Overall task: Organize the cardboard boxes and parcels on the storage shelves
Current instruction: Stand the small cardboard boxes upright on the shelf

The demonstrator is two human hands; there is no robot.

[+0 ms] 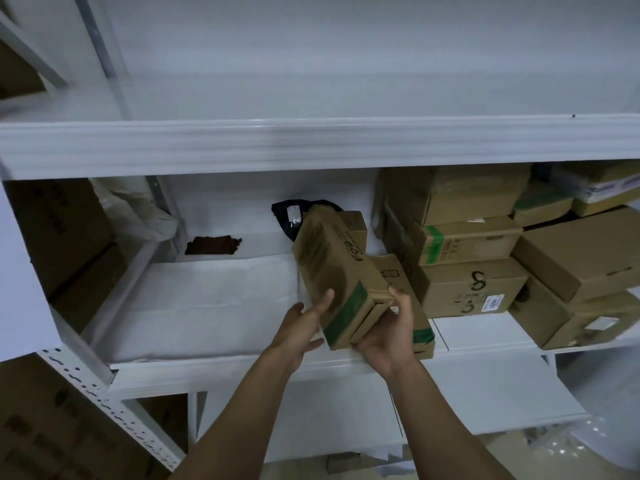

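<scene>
You held the long green-taped cardboard box (337, 271) tilted over the middle shelf (207, 306) — right hand (388, 336) clasping its near end from beneath, left hand (301, 327) open-fingered against its side — apparently to steer it beside the stacked boxes (467, 244).

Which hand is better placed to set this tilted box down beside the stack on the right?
The right hand. It already grips the near end of the tilted box and sits next to the stacked boxes. The left hand only rests open against the box's left face, on the far side.
</scene>
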